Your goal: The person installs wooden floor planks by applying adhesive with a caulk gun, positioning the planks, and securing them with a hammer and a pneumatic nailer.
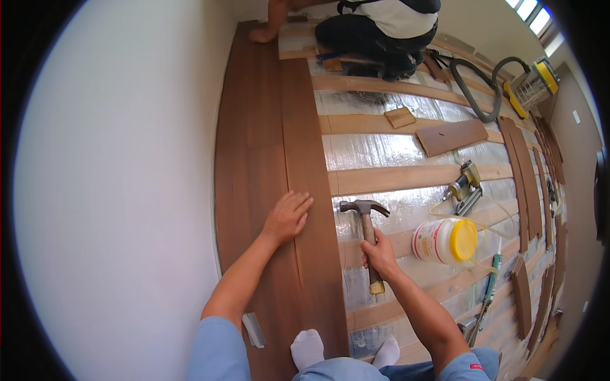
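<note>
Brown wooden floor planks (257,174) lie under the unclenched left hand (288,218); the right hand (380,255) closes its grip around the wooden-handled steel claw hammer (367,226) at mid-handle, hammer head beyond the grip.

The one view looked from your head, steeply down and forward over the plank floor (264,114). It was near enough to take in your feet (307,350) at the lower edge and reached the vacuum (532,91), far off at upper right. The wide lens put the wall (114,190) at left, within a dark, rounded border.
</note>
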`<action>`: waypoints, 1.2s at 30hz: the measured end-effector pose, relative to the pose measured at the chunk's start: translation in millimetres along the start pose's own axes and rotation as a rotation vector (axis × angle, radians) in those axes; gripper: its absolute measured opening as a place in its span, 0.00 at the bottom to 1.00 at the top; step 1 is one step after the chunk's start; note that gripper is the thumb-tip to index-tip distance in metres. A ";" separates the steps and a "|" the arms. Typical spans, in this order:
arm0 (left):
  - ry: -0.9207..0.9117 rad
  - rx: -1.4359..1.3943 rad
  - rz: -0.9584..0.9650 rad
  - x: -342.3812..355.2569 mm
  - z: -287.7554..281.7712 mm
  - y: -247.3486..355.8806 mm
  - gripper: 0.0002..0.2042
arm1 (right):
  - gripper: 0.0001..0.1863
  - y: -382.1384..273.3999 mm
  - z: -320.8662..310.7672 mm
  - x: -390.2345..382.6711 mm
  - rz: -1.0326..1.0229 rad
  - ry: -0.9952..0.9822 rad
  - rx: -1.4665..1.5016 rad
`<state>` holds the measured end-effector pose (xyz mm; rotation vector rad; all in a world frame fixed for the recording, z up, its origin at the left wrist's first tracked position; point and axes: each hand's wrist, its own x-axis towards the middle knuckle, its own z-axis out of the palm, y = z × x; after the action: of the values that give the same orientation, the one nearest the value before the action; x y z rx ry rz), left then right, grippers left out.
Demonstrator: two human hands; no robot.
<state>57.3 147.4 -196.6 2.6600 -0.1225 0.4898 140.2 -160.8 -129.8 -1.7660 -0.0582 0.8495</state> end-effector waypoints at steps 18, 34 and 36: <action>-0.051 0.160 -0.103 153.5 10.6 -168.0 0.29 | 0.17 -102.9 17.5 199.5 -0.133 0.111 -0.012; 0.006 0.076 -0.200 157.3 5.3 -170.0 0.23 | 0.07 -180.5 66.5 352.4 -0.015 0.009 0.059; 0.011 0.091 -0.194 158.3 8.0 -170.1 0.23 | 0.07 -178.9 64.9 351.5 -0.050 0.075 0.058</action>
<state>235.0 296.3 -214.3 2.7202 0.1639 0.4561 428.5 113.8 -165.0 -1.7337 -0.0278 0.7417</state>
